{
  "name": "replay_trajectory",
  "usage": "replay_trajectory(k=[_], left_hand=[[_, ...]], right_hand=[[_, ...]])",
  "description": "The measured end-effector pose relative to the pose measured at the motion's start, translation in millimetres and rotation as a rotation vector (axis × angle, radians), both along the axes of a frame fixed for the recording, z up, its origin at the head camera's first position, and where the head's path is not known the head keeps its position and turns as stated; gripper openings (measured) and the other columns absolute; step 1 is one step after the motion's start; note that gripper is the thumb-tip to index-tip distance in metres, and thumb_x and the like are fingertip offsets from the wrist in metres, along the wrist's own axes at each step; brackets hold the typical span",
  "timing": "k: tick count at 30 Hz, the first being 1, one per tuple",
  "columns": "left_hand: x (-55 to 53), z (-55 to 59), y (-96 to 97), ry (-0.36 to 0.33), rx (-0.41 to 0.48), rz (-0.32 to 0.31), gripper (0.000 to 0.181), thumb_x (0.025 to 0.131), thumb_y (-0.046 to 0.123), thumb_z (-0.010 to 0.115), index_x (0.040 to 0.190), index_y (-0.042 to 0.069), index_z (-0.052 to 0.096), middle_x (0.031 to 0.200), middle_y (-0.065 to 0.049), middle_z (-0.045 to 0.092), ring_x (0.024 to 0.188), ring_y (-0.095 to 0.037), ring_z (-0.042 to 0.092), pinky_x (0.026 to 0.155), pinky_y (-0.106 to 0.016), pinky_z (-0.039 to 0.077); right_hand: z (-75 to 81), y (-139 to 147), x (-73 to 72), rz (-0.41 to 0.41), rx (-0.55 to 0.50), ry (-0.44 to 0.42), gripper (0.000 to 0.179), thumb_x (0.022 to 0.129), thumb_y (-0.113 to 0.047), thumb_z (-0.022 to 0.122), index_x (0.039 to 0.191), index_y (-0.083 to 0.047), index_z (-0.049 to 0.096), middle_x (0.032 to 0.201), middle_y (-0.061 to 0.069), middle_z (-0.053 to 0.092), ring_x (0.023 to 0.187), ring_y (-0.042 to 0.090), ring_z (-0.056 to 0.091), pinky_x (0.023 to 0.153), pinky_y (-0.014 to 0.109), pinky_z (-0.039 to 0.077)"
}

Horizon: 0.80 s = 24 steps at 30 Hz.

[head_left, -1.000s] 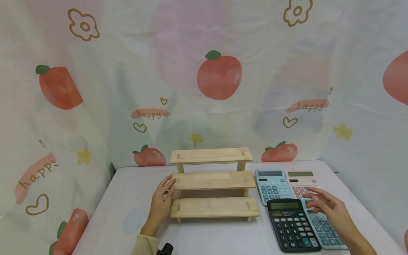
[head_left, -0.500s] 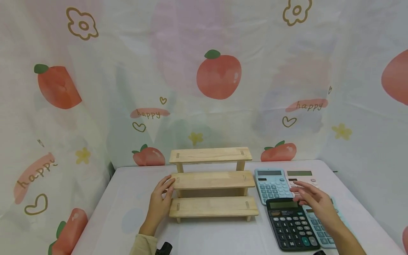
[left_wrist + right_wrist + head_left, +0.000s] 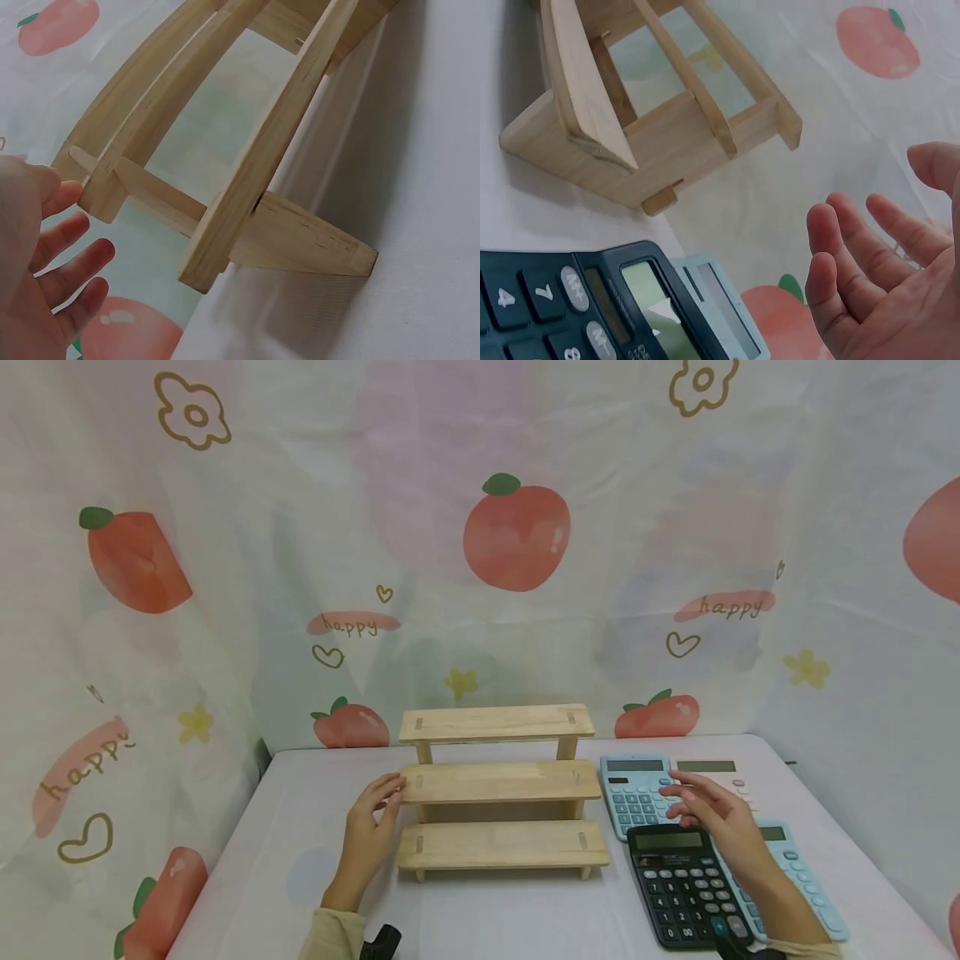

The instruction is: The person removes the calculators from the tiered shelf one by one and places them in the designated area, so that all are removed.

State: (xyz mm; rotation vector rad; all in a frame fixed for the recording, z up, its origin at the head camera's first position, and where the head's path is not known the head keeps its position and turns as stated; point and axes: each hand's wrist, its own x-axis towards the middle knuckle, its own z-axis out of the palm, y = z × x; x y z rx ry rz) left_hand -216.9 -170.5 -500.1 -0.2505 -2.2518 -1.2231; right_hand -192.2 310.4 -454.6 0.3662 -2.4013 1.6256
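Observation:
A three-tier wooden display stand (image 3: pixel 498 783) stands mid-table. My left hand (image 3: pixel 369 822) is at the left end of its middle shelf, fingers loosely bent; in the left wrist view the fingertips (image 3: pixel 96 255) are right by that shelf's end. To the right, my right hand (image 3: pixel 716 818) hovers over a group of calculators, fingers relaxed and spread, holding nothing. Below it lie a black calculator (image 3: pixel 678 893) and a light blue calculator (image 3: pixel 810 885), partly hidden by the forearm. Behind them are another blue calculator (image 3: pixel 633 802) and a pale pink calculator (image 3: pixel 705 767), largely covered by the hand.
A white cloth covers the table (image 3: pixel 247 860). Fruit-patterned fabric (image 3: pixel 517 643) hangs close behind and on both sides. Dark wrist straps show at both cuffs. The black calculator lies just right of the stand's front leg (image 3: pixel 587 872).
My right hand has moved left, from over the front blue calculator toward the back blue one. The left hand has shifted slightly left at the shelf end. The stand and calculators stay put.

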Motion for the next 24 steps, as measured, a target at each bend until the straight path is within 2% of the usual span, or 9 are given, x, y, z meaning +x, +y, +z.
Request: replay_trajectory(k=[7, 12, 17, 24], left_hand=[[3.2, 8.5, -1.7, -0.026, 0.037, 0.012, 0.024, 0.1, 0.008, 0.06, 0.121, 0.004, 0.072, 0.132, -0.012, 0.068, 0.12, -0.025, 0.064, 0.089, -0.031, 0.054], [5.1, 13.6, -1.9, 0.002, 0.032, 0.013, 0.024, 0.1, 0.007, 0.061, 0.12, 0.004, 0.073, 0.13, -0.012, 0.069, 0.12, -0.025, 0.064, 0.089, -0.031, 0.054], [7.8, 20.0, -0.9, 0.021, 0.053, -0.006, 0.024, 0.099, 0.006, 0.062, 0.12, 0.005, 0.073, 0.128, -0.01, 0.07, 0.118, -0.025, 0.065, 0.09, -0.024, 0.051], [10.5, 26.7, -0.6, 0.06, 0.071, -0.033, 0.025, 0.098, 0.003, 0.062, 0.12, 0.007, 0.073, 0.125, -0.012, 0.071, 0.118, -0.025, 0.064, 0.09, -0.026, 0.051]], right_hand=[[4.1, -10.3, -6.6, 0.059, -0.09, 0.017, 0.033, 0.108, -0.011, 0.046, 0.138, -0.011, 0.058, 0.109, -0.017, 0.072, 0.085, 0.006, 0.069, 0.075, 0.019, 0.055], [9.4, -21.6, -11.2, 0.076, -0.089, 0.047, 0.032, 0.107, -0.009, 0.047, 0.137, -0.014, 0.059, 0.109, -0.017, 0.072, 0.085, 0.007, 0.069, 0.073, 0.019, 0.055], [12.4, -32.2, -17.7, 0.104, -0.076, 0.071, 0.034, 0.107, -0.008, 0.046, 0.139, -0.008, 0.057, 0.111, -0.016, 0.072, 0.086, 0.006, 0.068, 0.075, 0.018, 0.055], [13.8, -48.7, -26.3, 0.14, -0.096, 0.079, 0.034, 0.107, -0.009, 0.045, 0.139, -0.003, 0.055, 0.11, -0.02, 0.071, 0.087, 0.006, 0.068, 0.075, 0.02, 0.055]])
